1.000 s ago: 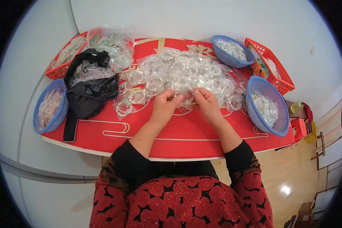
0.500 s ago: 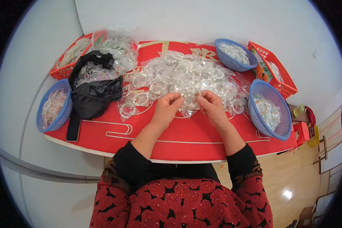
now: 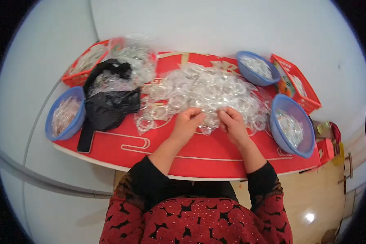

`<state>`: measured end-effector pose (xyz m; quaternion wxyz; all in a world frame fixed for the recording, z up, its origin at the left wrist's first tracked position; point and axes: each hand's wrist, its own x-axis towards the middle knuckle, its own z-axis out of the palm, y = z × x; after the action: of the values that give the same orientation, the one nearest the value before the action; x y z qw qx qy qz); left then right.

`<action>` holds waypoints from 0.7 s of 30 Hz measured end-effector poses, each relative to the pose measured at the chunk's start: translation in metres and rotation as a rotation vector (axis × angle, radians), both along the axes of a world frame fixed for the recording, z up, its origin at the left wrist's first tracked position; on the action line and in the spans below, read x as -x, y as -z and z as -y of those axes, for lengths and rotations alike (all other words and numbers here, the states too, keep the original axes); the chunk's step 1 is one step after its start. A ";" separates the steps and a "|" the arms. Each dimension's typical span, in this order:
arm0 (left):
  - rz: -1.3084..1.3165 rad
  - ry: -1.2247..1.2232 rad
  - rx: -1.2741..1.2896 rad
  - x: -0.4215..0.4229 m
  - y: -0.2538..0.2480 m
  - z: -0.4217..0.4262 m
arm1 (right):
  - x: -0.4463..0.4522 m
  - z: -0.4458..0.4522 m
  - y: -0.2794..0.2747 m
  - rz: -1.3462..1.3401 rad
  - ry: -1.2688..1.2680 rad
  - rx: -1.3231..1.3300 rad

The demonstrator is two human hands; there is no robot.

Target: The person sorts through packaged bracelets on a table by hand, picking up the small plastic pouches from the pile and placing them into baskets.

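Observation:
A wide pile of clear plastic packets (image 3: 215,87) with ring-shaped pieces inside covers the middle of the red table (image 3: 199,162). At the pile's near edge, my left hand (image 3: 187,122) has its thumb and forefinger pinched together. My right hand (image 3: 234,122), a short way to the right, is pinched in the same way. Both seem to hold the edges of a clear packet between them, but it blends with the pile behind and its outline is hard to make out.
Blue basins of packets stand at the left (image 3: 65,116), back right (image 3: 258,69) and right (image 3: 293,126). Red baskets (image 3: 85,63) (image 3: 299,83) stand at both back corners. A black bag (image 3: 112,107), a clear bag (image 3: 136,61) and a dark phone-like object (image 3: 86,140) lie at the left.
The view has shifted, so the table and everything on it appear lower and further right. Both hands stay pinched at the pile's near edge, slightly further apart than a second ago.

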<state>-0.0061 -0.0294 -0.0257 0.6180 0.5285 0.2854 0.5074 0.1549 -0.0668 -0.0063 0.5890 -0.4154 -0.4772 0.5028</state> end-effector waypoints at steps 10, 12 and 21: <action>-0.166 -0.147 -0.076 0.002 -0.002 0.003 | -0.005 -0.001 0.004 0.063 -0.045 0.015; -0.199 -0.097 -0.116 0.004 0.002 -0.002 | 0.006 0.006 -0.011 0.177 0.029 0.049; -0.102 -0.102 -0.163 0.000 0.007 -0.006 | 0.001 -0.002 0.009 0.060 -0.036 -0.078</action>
<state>-0.0065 -0.0239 -0.0328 0.5312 0.5867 0.3006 0.5321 0.1541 -0.0646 -0.0156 0.5809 -0.3985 -0.5213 0.4817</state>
